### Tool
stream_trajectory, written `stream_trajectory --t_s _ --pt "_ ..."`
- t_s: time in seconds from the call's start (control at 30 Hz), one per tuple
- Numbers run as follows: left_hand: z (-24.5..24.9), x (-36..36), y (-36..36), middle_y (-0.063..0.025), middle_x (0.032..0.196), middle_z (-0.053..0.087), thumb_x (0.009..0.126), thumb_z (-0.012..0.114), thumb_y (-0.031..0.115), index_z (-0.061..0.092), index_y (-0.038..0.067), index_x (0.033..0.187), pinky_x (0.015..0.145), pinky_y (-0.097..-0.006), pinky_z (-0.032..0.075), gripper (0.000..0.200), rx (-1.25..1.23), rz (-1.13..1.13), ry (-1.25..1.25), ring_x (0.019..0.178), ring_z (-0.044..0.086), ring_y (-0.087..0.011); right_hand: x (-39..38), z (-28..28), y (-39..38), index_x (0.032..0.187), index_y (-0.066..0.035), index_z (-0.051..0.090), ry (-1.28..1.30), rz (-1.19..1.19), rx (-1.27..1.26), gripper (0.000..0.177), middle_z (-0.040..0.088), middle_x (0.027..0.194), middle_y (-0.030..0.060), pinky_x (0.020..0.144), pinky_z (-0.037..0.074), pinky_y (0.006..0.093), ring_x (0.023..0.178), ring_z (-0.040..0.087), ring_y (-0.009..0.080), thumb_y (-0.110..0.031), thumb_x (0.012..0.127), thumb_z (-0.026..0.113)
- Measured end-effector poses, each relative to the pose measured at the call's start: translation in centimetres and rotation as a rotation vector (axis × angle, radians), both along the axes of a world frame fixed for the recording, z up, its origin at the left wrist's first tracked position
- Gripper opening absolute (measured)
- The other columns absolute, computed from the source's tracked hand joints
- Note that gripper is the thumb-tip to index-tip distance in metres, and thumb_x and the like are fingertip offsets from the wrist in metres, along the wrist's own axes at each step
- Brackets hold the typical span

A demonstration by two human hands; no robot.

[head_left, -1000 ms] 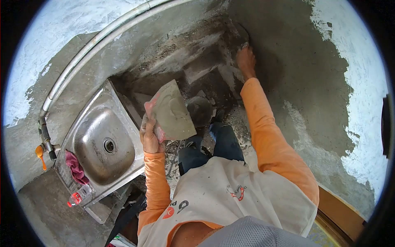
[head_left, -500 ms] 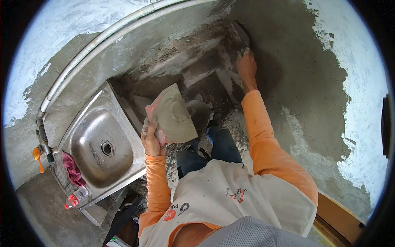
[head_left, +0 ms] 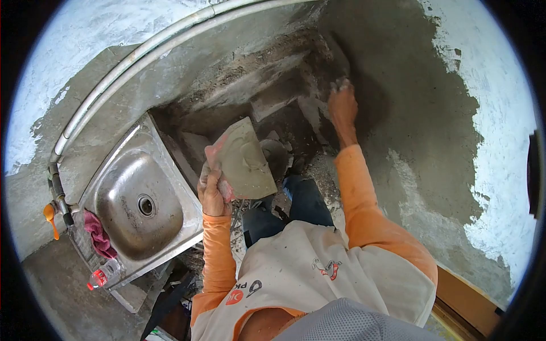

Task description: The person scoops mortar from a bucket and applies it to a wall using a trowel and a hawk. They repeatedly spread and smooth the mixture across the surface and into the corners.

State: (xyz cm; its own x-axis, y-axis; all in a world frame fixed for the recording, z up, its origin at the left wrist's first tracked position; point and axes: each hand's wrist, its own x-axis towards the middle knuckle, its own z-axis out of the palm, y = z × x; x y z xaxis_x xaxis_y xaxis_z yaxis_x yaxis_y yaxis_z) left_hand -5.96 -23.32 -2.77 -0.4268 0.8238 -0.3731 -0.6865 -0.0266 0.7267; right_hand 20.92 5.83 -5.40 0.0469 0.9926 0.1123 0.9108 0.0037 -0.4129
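Observation:
My left hand [head_left: 211, 193] is closed round the pink-marked left edge of a flat mortar board [head_left: 244, 159]. Grey wet mortar covers much of the board's face. Out ahead, my right hand [head_left: 343, 108] is closed on a trowel [head_left: 336, 54], whose handle is mostly hidden by the fingers. The dark, narrow trowel blade lies against or very near the plastered wall [head_left: 409, 108] by the corner; exact contact cannot be made out. Below the board and hand is a rough masonry recess [head_left: 273, 102].
A steel sink [head_left: 142, 204] stands to the left, with a maroon cloth [head_left: 99, 234] and a plastic bottle [head_left: 105, 274] on its edge. An orange-handled tap [head_left: 51, 213] joins pipes [head_left: 114, 77] along the wall. A dark bucket-like object [head_left: 276, 156] sits by my feet.
My right hand and the trowel have come down along the wall, nearer to my body. The board in my left hand has shifted slightly right.

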Motion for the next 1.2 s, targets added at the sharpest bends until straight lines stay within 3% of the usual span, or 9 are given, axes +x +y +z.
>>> stream_trajectory --t_s 0.2,0.33,0.4,0.5,0.57,0.8,0.9,1.13,1.2 --pt "0.0 0.4 -0.1 -0.0139 0.134 0.063 0.098 0.058 0.018 0.052 -0.003 0.141 0.106 -0.0341 0.046 0.048 -0.022 0.002 0.021 0.121 0.062 -0.0239 -2.2 -2.8 7.8 0.129 0.004 0.053 -0.108 -0.041 -0.023 0.038 0.057 0.132 0.0278 0.093 0.052 0.0527 0.113 0.062 0.0479 -0.017 0.098 0.058" --pt "-0.1 0.7 -0.7 -0.0136 0.134 0.062 0.098 0.056 0.017 0.051 -0.003 0.141 0.105 -0.0339 0.046 0.047 -0.054 0.014 0.032 0.12 0.062 -0.0239 -1.8 3.2 7.1 0.127 0.003 0.054 -0.06 -0.091 -0.01 0.037 0.059 0.13 0.0276 0.094 0.052 0.0524 0.114 0.061 0.0478 -0.018 0.097 0.06" --pt "-0.1 0.7 -1.0 -0.0135 0.134 0.062 0.099 0.056 0.017 0.051 -0.003 0.14 0.104 -0.0341 0.047 0.047 -0.027 0.026 0.008 0.119 0.062 -0.0238 -1.5 5.5 4.5 0.13 0.006 0.051 -0.027 -0.04 0.166 0.038 0.059 0.126 0.028 0.092 0.053 0.0543 0.108 0.064 0.0495 -0.018 0.101 0.055" --pt "-0.6 0.5 -1.2 -0.013 0.132 0.063 0.098 0.056 0.018 0.052 -0.003 0.14 0.103 -0.0348 0.048 0.046 0.003 0.031 -0.027 0.117 0.062 -0.0238 -1.7 7.3 1.6 0.129 0.005 0.052 0.072 -0.044 0.208 0.038 0.058 0.128 0.0286 0.092 0.053 0.0546 0.109 0.064 0.0495 -0.019 0.1 0.057" --pt "-1.3 0.3 -1.2 -0.0153 0.132 0.064 0.097 0.056 0.012 0.051 -0.006 0.14 0.104 -0.0338 0.047 0.047 -0.025 0.037 -0.108 0.118 0.062 -0.0239 -1.9 5.0 2.5 0.13 0.004 0.052 0.026 -0.03 0.142 0.039 0.059 0.127 0.0281 0.094 0.052 0.0536 0.112 0.062 0.0484 -0.019 0.1 0.058" --pt "-0.1 0.5 -1.0 -0.0136 0.132 0.063 0.098 0.056 0.017 0.053 -0.003 0.138 0.104 -0.0351 0.048 0.045 -0.028 0.037 -0.01 0.119 0.062 -0.0242 -2.7 -1.4 8.7 0.131 0.005 0.051 -0.172 0.057 0.024 0.042 0.059 0.128 0.028 0.099 0.05 0.0547 0.115 0.061 0.0488 -0.02 0.098 0.056" --pt "-0.7 0.5 -1.2 -0.0138 0.132 0.063 0.098 0.056 0.016 0.053 -0.003 0.138 0.103 -0.0352 0.049 0.044 -0.027 0.041 -0.031 0.118 0.063 -0.0241 -3.0 2.2 9.9 0.135 0.009 0.048 -0.205 0.087 0.013 0.044 0.056 0.132 0.0311 0.099 0.049 0.0558 0.115 0.061 0.05 -0.022 0.105 0.042" --pt "-1.4 0.6 -1.7 -0.0136 0.131 0.064 0.099 0.055 0.015 0.054 -0.003 0.138 0.1 -0.036 0.051 0.043 -0.014 0.036 -0.041 0.115 0.064 -0.0243 -2.4 8.4 7.8 0.13 0.008 0.053 -0.173 0.017 0.087 0.038 0.059 0.129 0.0308 0.097 0.05 0.0543 0.114 0.061 0.0495 -0.019 0.103 0.05" --pt "-1.1 0.4 -1.7 -0.0136 0.131 0.064 0.099 0.055 0.015 0.055 -0.003 0.137 0.101 -0.0361 0.051 0.043 -0.001 0.033 -0.049 0.115 0.064 -0.0244 -2.0 9.4 5.4 0.129 0.006 0.054 -0.047 -0.017 0.136 0.038 0.06 0.128 0.0302 0.096 0.051 0.0523 0.114 0.061 0.048 -0.021 0.102 0.055"
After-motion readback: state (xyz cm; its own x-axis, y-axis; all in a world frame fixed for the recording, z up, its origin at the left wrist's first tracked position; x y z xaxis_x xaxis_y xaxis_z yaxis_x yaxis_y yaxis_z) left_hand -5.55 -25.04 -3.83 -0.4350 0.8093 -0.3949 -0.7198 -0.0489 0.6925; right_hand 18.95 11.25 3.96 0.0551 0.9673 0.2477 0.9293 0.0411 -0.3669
